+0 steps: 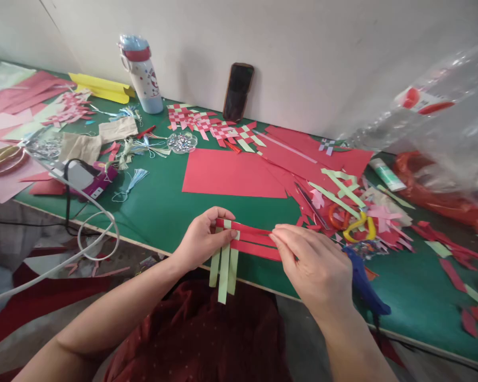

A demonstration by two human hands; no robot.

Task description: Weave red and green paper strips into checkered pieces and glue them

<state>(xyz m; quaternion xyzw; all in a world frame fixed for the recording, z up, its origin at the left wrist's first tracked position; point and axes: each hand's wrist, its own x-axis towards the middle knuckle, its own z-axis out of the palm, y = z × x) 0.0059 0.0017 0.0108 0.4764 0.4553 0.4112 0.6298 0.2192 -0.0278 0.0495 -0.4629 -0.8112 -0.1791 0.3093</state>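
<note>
My left hand (207, 236) pinches a small paper weave at its left end, thumb on top. Red paper strips (257, 249) run crosswise in it, and light green paper strips (224, 273) pass between them and hang down past the table edge. At the right, my right hand (314, 260) is closed with thumb and fingertips on the free ends of the red strips, holding them stretched out. Its palm side is hidden. A sheet of red paper (235, 172) lies flat just beyond both hands.
Finished woven paper pieces (211, 124) lie at the back, near a phone (238, 91) and a water bottle (143, 77). Yellow-handled scissors (360, 228), paper scraps and a blue glue gun (364, 281) sit at the right. A white cable (83, 199) loops at the left.
</note>
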